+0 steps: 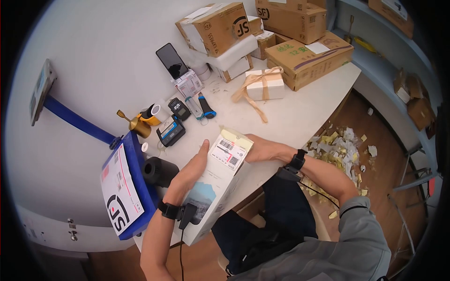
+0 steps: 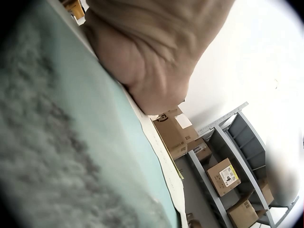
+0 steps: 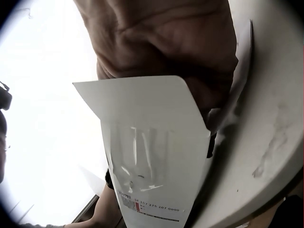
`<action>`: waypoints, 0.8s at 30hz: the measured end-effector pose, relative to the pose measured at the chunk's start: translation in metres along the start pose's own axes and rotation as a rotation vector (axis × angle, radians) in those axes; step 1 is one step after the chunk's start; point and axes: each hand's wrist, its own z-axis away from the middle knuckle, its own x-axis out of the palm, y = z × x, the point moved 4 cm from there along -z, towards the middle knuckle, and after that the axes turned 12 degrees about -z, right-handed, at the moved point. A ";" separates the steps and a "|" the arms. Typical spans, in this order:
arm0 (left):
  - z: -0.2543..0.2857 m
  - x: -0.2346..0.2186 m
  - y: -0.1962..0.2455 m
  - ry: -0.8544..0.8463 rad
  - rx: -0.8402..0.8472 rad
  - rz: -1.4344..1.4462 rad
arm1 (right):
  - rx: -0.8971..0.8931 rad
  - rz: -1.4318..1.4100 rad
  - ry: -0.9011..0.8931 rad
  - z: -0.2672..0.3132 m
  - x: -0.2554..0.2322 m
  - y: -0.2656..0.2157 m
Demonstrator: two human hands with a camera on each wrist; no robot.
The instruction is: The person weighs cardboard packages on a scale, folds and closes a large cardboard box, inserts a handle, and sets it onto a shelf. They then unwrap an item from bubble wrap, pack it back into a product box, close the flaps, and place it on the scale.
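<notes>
A long white box (image 1: 220,175) with a blue landscape picture and a shipping label lies tilted across the table's front edge. My left hand (image 1: 196,164) holds its left side, thumb up along the edge, the other fingers hidden. At the upper end, my right hand (image 1: 262,150) grips around the corner by the pale yellow end, its fingertips out of sight. The left wrist view has the palm (image 2: 147,61) against the printed box face (image 2: 95,137). In the right wrist view, a white flap (image 3: 142,99) stands out from the box in front of the palm (image 3: 166,38).
A ribbon-tied box (image 1: 266,85) and stacked cartons (image 1: 309,58) stand at the back. A phone (image 1: 172,61), a cutter (image 1: 206,107), a black device (image 1: 171,131) and a dark cylinder (image 1: 160,172) are on the left. Scraps (image 1: 340,150) litter the floor at right.
</notes>
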 end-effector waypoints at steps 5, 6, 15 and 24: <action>0.018 0.001 -0.029 0.016 0.005 0.156 | 0.182 -0.005 0.246 0.007 -0.053 -0.040; 0.023 0.000 -0.035 0.013 0.014 0.160 | 0.224 -0.035 0.388 0.006 -0.071 -0.038; 0.071 -0.007 -0.089 0.146 0.169 0.678 | 0.396 0.002 0.685 0.018 -0.093 -0.025; 0.067 0.005 -0.080 0.216 0.326 1.022 | -0.024 0.520 0.777 0.099 0.023 -0.102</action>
